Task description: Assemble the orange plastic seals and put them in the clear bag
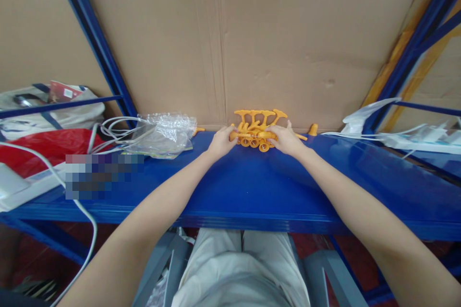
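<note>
A cluster of yellow-orange plastic toy-like parts (254,127) sits at the back of the blue table, with bars, curved pieces and several round cup-like ends facing me. My left hand (222,142) closes its fingers round the left end of the cluster. From the right, my right hand (284,139) grips the other end, with one finger raised. A thin yellow rod (301,137) sticks out past my right hand. Farther right, a small yellow cone-shaped piece (313,129) stands by the cardboard. The parts under my fingers are hidden.
Clear plastic bags (162,134) lie left of my hands, a yellow tip showing behind them. White cables (118,129), a red bag (43,151) and a power strip (32,184) are at far left. Another power strip (425,136) lies right. Cardboard (306,48) walls the back between blue posts.
</note>
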Demonstrator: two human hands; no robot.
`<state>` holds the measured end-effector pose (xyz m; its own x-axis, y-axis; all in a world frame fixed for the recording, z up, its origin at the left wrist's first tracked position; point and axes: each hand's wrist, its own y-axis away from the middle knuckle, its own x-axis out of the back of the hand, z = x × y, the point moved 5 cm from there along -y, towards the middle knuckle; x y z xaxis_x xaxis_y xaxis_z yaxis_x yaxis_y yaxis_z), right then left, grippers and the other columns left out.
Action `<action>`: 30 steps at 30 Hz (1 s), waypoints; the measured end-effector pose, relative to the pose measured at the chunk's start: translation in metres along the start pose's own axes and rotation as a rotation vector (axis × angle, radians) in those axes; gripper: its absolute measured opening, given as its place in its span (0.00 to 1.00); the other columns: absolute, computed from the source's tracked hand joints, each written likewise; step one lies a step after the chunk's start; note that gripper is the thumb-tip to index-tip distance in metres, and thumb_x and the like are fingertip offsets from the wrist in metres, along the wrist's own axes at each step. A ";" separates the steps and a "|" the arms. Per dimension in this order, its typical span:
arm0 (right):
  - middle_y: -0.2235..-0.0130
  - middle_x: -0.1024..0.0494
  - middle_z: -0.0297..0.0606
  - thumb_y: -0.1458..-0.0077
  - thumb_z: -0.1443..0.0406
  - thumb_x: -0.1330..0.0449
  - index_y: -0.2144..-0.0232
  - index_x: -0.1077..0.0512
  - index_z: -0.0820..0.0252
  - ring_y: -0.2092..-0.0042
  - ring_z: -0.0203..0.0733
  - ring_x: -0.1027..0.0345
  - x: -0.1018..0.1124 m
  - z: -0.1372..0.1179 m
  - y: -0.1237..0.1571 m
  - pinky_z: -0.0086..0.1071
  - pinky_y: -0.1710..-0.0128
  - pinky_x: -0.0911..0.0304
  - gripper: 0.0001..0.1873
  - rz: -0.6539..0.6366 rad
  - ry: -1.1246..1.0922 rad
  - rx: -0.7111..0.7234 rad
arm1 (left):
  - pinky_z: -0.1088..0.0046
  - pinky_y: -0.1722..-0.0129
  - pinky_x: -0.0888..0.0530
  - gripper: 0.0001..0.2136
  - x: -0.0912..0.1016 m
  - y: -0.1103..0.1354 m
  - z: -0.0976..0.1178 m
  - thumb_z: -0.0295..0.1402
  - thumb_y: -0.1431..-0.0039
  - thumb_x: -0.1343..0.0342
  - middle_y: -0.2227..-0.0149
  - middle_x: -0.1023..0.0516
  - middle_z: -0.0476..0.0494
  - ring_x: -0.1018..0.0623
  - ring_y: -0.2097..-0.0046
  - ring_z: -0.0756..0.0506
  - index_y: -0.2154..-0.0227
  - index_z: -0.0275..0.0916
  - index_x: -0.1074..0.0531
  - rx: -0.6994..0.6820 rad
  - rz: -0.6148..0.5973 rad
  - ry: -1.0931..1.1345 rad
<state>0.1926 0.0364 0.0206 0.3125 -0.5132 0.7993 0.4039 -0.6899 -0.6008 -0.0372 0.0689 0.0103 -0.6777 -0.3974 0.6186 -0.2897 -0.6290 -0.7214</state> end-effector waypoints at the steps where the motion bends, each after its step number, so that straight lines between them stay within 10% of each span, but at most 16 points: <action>1: 0.50 0.20 0.48 0.45 0.69 0.43 0.51 0.25 0.56 0.46 0.59 0.27 0.001 0.000 0.000 0.75 0.39 0.57 0.19 -0.001 0.014 -0.014 | 0.68 0.59 0.26 0.09 0.001 0.000 0.001 0.26 0.48 0.40 0.65 0.22 0.44 0.24 0.65 0.46 0.62 0.39 0.24 0.008 0.003 0.005; 17: 0.50 0.19 0.46 0.45 0.70 0.44 0.52 0.25 0.54 0.47 0.60 0.27 0.004 0.003 0.002 0.75 0.39 0.59 0.19 0.029 0.067 -0.052 | 0.69 0.60 0.25 0.09 0.007 -0.001 0.008 0.24 0.49 0.40 0.65 0.21 0.45 0.23 0.66 0.46 0.64 0.38 0.25 0.074 0.027 0.057; 30: 0.51 0.20 0.49 0.42 0.68 0.43 0.50 0.23 0.59 0.48 0.54 0.28 0.000 -0.014 0.000 0.54 0.44 0.38 0.18 0.015 -0.141 0.125 | 0.76 0.70 0.30 0.08 0.001 0.003 0.023 0.29 0.47 0.40 0.74 0.24 0.52 0.26 0.73 0.50 0.62 0.39 0.27 -0.027 -0.094 0.173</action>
<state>0.1804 0.0294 0.0212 0.4331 -0.4408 0.7862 0.4992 -0.6090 -0.6164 -0.0228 0.0510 0.0157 -0.7522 -0.2153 0.6228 -0.3737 -0.6391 -0.6722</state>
